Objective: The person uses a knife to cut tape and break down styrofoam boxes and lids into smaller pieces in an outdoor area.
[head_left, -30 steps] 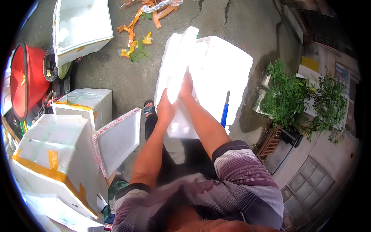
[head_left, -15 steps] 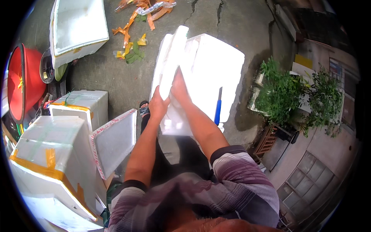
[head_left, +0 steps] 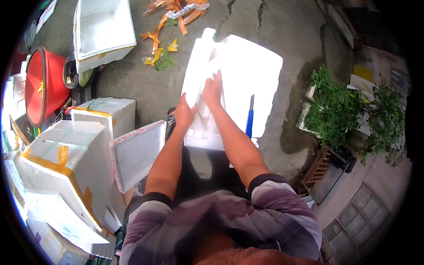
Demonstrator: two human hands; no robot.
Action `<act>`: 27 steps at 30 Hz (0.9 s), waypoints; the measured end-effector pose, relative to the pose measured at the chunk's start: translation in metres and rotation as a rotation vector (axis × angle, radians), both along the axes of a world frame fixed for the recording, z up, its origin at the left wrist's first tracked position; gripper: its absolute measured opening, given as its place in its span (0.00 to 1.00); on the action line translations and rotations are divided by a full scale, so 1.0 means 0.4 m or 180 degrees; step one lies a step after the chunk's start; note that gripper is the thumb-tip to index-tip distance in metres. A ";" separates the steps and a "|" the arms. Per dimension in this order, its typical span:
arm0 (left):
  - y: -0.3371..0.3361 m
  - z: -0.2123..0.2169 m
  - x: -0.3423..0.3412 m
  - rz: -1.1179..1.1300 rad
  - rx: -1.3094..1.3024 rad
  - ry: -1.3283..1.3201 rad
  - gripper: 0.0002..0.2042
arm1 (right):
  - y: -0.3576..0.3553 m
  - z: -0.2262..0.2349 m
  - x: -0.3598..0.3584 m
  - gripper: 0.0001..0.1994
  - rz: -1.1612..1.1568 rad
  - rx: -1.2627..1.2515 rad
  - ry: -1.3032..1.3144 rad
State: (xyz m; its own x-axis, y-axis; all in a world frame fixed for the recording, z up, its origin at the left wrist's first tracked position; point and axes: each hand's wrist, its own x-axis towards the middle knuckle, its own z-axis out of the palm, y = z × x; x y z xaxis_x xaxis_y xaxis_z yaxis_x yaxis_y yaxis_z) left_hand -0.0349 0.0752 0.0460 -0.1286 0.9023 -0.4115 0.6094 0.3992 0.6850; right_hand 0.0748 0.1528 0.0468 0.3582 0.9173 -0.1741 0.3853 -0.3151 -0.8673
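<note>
I see my left hand (head_left: 185,112) clamped on a foam slab (head_left: 198,62) along the left edge of the white foam box (head_left: 252,62); concrete floor (head_left: 128,81) opens leftward. Glare hides seams; I can't tell the right hand's (head_left: 212,92) grip.

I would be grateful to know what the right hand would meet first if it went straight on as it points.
Most likely the white foam: the right hand points away from the body, over it. Glare makes depth unclear, so it might instead pass above, toward the floor beyond.

no writing seems readable from here
</note>
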 end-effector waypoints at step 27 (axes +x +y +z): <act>0.040 0.164 0.017 0.0368 -0.0236 -0.0301 0.34 | -0.153 0.142 0.296 0.22 0.0244 -0.0916 -0.2171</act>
